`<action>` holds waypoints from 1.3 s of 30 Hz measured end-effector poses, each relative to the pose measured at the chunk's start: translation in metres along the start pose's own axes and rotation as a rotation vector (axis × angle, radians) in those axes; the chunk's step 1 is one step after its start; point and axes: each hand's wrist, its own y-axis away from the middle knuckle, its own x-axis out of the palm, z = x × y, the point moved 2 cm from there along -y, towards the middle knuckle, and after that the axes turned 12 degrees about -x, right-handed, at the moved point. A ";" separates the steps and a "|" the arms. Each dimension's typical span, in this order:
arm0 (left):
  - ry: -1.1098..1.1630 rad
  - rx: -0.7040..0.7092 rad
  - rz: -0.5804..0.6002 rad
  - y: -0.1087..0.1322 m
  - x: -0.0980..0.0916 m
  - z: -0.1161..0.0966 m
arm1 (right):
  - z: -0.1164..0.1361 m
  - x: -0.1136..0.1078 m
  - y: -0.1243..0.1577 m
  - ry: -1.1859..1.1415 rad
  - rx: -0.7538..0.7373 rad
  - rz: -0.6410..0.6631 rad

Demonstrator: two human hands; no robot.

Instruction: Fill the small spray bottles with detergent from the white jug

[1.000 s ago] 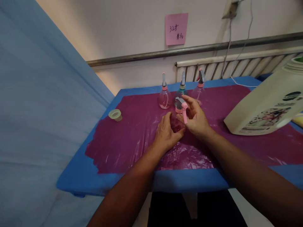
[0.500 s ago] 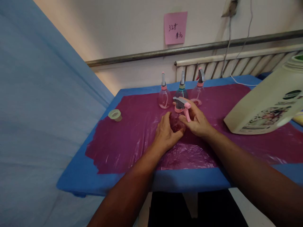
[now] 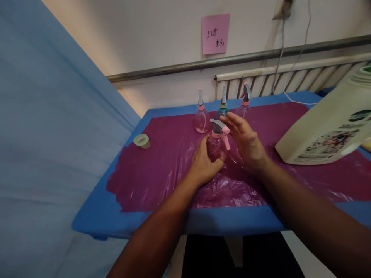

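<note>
A clear spray bottle [image 3: 215, 148] with a grey and pink trigger head stands on the purple plastic sheet [image 3: 162, 166]. My left hand [image 3: 204, 164] is wrapped round its lower body from the left. Just right of the trigger, my right hand [image 3: 245, 141] is open, fingers stretched and apart from the bottle. Behind stand a clear spray bottle with a pink collar [image 3: 202, 121], a teal one [image 3: 222, 112] and another pink-collared one [image 3: 244, 110]. The right hand partly hides the last two.
A large cream jug [image 3: 321, 127] without a cap stands at the right. A small translucent cup-shaped piece [image 3: 142, 141] lies at the left. Behind the blue-covered table [image 3: 232, 220] are a radiator [image 3: 261, 72], a pipe and hanging cords. A blue curtain [image 3: 58, 135] borders the left.
My right hand has let go of the bottle's spray head and moved slightly right, its fingers now straightened. The trigger head has turned slightly. My left hand keeps its hold.
</note>
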 end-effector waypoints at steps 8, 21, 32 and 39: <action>0.130 0.105 0.207 0.002 -0.002 -0.001 | -0.002 -0.003 -0.006 -0.136 0.130 0.019; 0.150 0.043 0.280 0.001 -0.001 -0.002 | -0.002 -0.007 -0.004 -0.229 0.208 0.045; 0.083 0.147 0.230 0.003 0.002 -0.003 | 0.001 -0.007 -0.007 -0.186 0.260 0.043; 0.154 0.130 0.224 0.004 0.005 -0.002 | 0.004 -0.001 -0.010 -0.118 0.256 0.040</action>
